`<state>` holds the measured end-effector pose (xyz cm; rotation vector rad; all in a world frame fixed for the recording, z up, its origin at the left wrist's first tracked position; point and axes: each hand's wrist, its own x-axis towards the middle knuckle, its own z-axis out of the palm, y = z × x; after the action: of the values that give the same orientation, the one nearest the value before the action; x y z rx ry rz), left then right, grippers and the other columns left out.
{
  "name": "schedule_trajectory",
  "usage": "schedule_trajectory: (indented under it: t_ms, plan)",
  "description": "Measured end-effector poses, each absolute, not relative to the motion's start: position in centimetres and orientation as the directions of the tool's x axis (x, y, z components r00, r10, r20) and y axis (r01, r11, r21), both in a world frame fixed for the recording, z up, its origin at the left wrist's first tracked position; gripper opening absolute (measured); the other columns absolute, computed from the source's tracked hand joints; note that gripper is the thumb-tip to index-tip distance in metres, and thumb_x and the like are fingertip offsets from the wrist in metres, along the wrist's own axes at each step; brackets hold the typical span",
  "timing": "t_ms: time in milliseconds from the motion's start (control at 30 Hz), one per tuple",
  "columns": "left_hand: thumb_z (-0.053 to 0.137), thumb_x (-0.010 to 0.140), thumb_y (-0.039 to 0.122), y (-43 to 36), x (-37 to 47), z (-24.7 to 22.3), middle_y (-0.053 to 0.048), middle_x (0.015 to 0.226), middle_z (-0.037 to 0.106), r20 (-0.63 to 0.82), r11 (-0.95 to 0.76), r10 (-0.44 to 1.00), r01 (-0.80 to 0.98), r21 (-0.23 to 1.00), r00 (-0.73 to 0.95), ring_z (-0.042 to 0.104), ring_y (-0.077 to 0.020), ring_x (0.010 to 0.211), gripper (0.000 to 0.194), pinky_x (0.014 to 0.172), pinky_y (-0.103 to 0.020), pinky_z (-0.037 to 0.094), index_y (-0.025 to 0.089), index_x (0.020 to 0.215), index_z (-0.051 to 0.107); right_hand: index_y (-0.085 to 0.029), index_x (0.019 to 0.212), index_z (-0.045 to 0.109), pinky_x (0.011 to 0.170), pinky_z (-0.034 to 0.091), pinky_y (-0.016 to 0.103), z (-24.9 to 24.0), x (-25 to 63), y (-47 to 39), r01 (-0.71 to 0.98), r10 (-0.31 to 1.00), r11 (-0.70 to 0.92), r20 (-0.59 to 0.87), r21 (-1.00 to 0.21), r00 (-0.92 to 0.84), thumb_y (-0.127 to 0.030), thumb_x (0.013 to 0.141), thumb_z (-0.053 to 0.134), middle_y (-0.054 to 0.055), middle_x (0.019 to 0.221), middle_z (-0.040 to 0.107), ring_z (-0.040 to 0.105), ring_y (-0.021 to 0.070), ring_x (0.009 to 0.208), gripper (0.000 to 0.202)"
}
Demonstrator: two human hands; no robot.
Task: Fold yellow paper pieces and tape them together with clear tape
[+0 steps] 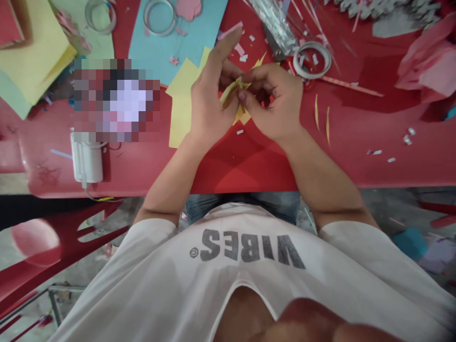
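Both of my hands meet over the red table (249,166), pinching a small folded piece of yellow paper (231,91). My left hand (213,97) grips its left side with the thumb, the index finger stretched upward. My right hand (278,97) pinches the right part between thumb and fingertips. The fingers cover much of the piece, so its full shape is hidden. Beneath and left of my left hand lie yellow paper sheets (180,111). Two thin yellow paper strips (327,126) rest to the right of my right hand.
Tape rolls (312,60) lie on the table, one over red-handled scissors (307,84). Blue paper (149,57) and a white power bank (87,159) with a cable are on the left. Pink crumpled paper (431,61) sits at right. Small paper scraps are scattered about.
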<state>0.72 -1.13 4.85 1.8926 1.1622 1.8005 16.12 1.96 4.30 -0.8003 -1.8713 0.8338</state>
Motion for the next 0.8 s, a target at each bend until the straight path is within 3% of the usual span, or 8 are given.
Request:
schedule_trajectory:
  t_ms: [100, 367, 600, 800]
  plan:
    - [0.049, 0.094, 0.062, -0.97, 0.84, 4.70, -0.004, 0.088, 0.063, 0.702, -0.631, 0.703, 0.354, 0.690, -0.116, 0.058, -0.0232, 0.069, 0.051, 0.062, -0.041, 0.049, 0.045, 0.142, 0.047, -0.036, 0.109, 0.065, 0.057, 0.049, 0.038, 4.33, 16.26, 1.88, 0.201, 0.781, 0.588, 0.485, -0.783, -0.393, -0.065, 0.098, 0.058, -0.002, 0.080, 0.068, 0.056, 0.0188, 0.058, 0.031]
    - [0.049, 0.096, 0.062, -1.44, 1.03, 4.65, -0.004, 0.091, 0.065, 0.648, -0.574, 0.741, 0.337, 0.747, -0.174, 0.062, -0.0230, 0.075, 0.049, 0.067, -0.041, 0.050, 0.043, 0.141, 0.049, -0.038, 0.126, 0.064, 0.073, 0.057, 0.042, 3.97, 16.64, 1.62, 0.331, 0.735, 0.660, 0.489, -0.674, -0.470, -0.050, 0.101, 0.054, 0.000, 0.086, 0.072, 0.065, 0.0232, 0.068, 0.029]
    - [0.046, 0.093, 0.068, -1.00, 1.10, 4.11, -0.003, 0.086, 0.063, 0.659, -0.571, 0.719, 0.352, 0.741, -0.222, 0.062, -0.0235, 0.071, 0.050, 0.064, -0.041, 0.050, 0.046, 0.138, 0.051, -0.036, 0.135, 0.058, 0.089, 0.058, 0.051, 3.77, 16.69, 1.21, 0.395, 0.740, 0.656, 0.445, -0.643, -0.505, -0.046, 0.088, 0.072, 0.002, 0.094, 0.072, 0.072, 0.0321, 0.088, 0.049]
    - [0.053, 0.093, 0.062, -1.21, 1.12, 4.47, -0.003, 0.085, 0.064, 0.681, -0.600, 0.705, 0.344, 0.722, -0.198, 0.059, -0.0215, 0.069, 0.048, 0.059, -0.038, 0.048, 0.041, 0.137, 0.054, -0.037, 0.127, 0.060, 0.089, 0.056, 0.051, 3.94, 16.93, 1.24, 0.366, 0.753, 0.645, 0.477, -0.670, -0.454, -0.051, 0.093, 0.068, 0.002, 0.097, 0.072, 0.071, 0.0312, 0.090, 0.038]
